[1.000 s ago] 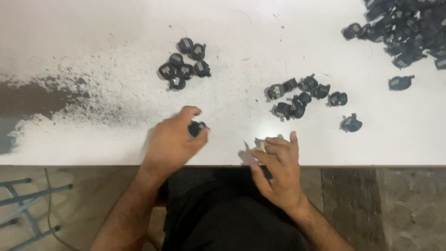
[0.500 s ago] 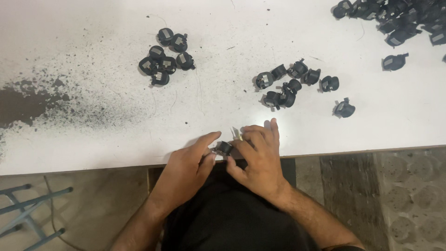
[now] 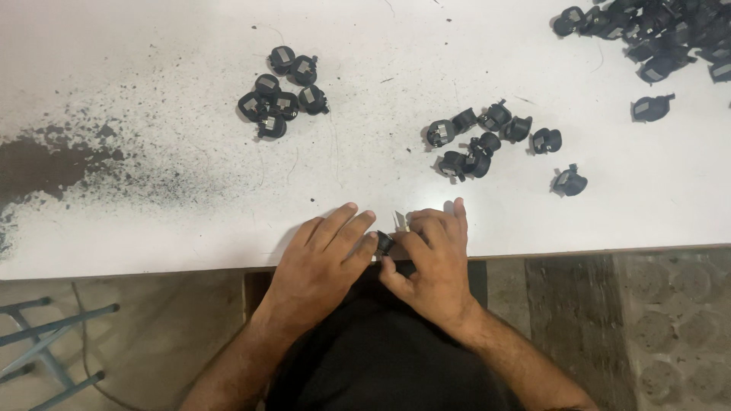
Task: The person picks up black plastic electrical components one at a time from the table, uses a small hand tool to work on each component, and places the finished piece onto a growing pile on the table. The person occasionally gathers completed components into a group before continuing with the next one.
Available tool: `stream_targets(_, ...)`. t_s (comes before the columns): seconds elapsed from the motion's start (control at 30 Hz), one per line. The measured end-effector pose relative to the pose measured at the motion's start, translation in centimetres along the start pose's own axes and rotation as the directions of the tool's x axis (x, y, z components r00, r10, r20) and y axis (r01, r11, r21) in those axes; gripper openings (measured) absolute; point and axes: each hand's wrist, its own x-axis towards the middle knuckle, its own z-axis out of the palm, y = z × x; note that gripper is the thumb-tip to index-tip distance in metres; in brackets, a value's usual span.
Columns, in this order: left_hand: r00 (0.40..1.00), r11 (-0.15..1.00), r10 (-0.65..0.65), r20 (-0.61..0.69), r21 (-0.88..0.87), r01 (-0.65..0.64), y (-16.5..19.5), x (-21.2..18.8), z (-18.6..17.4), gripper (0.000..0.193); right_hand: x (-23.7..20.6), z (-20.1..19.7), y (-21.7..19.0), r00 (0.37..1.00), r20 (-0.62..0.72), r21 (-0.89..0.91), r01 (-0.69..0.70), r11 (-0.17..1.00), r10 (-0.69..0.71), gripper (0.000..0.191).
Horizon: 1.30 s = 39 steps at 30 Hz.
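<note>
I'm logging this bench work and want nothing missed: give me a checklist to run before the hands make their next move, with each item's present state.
1. Small black part held between both hands: ok.
2. Left hand and right hand over the white table edge: ok.
3. How the parts fit: cannot tell, fingers cover them.
4. Middle cluster of black parts lying ahead of the right hand: ok.
5. Left cluster kept apart: ok.
</note>
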Motion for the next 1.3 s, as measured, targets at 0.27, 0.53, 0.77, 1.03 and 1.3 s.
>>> stream_targets(0.27,0.991,0.997,-0.022,-0.136,-0.083,0.011,0.5,-1.8,1.7,0.027,-0.1,0.5,-0.2,0.999,-0.043,-0.017,-0.034,0.999,0.033,0.032)
stream_targets(0.53,0.95,0.979,-0.198,-0.24,-0.103,0.178,1.5,-2.7,3.6,0.029,-2.7,0.1,0.6,0.989,-0.142,0.055,0.046,0.997,-0.037,0.031)
stream_targets(0.77,0.924,0.964,-0.25,-0.29,-0.162,0.21,1.6,-3.0,4.7,0.025,-3.8,1.9,0.5,0.988,-0.133,0.242,0.107,0.964,-0.076,0.029)
stream_targets(1.03,0.914,0.948,-0.257,-0.314,-0.266,0.175,1.2,-3.0,5.5,0.02,-2.4,1.5,-0.2,0.994,-0.095,0.223,0.077,0.972,-0.057,0.028)
stream_targets(1.3,0.918,0.995,-0.084,-0.386,-0.076,0.059,1.2,-2.9,5.3,0.017,-2.1,1.2,-0.3,0.993,-0.1,0.221,0.08,0.972,-0.059,0.027)
